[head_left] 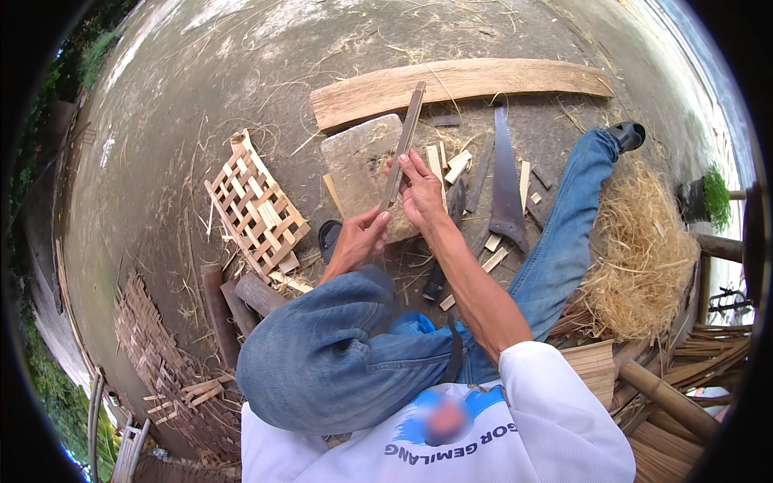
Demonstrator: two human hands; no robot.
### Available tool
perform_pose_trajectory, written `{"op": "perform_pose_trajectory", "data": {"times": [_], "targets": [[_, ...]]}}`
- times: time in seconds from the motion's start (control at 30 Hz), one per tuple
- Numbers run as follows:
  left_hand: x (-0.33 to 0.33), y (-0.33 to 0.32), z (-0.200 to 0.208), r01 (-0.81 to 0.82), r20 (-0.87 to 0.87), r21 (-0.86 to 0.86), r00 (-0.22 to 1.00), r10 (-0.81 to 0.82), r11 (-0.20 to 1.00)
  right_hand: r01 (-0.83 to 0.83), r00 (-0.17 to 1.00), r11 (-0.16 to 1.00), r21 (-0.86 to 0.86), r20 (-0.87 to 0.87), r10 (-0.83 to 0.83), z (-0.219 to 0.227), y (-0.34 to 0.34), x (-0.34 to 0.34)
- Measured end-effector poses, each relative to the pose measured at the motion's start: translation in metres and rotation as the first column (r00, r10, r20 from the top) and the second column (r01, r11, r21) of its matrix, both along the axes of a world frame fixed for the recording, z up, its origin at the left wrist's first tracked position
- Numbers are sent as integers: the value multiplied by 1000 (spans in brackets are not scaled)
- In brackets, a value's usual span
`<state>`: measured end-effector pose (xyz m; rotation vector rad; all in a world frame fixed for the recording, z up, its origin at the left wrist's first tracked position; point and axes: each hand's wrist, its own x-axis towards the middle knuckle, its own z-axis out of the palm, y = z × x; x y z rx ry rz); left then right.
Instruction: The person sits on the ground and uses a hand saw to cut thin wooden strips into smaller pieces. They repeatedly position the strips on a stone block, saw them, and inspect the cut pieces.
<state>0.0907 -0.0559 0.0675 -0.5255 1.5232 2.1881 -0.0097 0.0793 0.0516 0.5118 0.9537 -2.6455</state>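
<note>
A narrow dark brown strip of split bamboo or wood (pixel 409 122) slants up and away in front of me. My right hand (pixel 422 191) is closed round its lower half, thumb and fingers on its sides. At the strip's near end, my left hand (pixel 359 240) has its thumb and fingertips pinched together on the tip. Beneath the strip lies a flat, worn block (pixel 348 159), partly hidden by my hands. Just right of my right forearm, a blade with a dark handle (pixel 436 282) lies on the ground among short pale offcuts (pixel 457 167).
A handsaw (pixel 505 177) lies between the block and my outstretched right leg. Beyond is a long wooden plank (pixel 475 79). A woven slat panel (pixel 262 211) and bamboo tubes (pixel 216 310) lie left, with a brown woven mat (pixel 157 350). Shavings (pixel 636 249) are heaped right.
</note>
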Motion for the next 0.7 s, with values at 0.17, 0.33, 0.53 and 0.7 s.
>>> {"op": "perform_pose_trajectory", "data": {"times": [0.17,0.33,0.53,0.7], "targets": [[1,0,-2,-33,-10,121,999,35,992,-22,1000,998,-64,5,23,1,2,-5],[3,-2,-3,-35,29,220,999,30,975,-35,999,995,-98,2,36,0,3,-3],[2,-3,-7,-35,55,286,998,20,958,-20,1000,994,-107,7,21,-1,4,-4],[3,-5,-13,-49,100,298,995,20,953,-28,1000,998,-56,7,28,0,1,-3]]}}
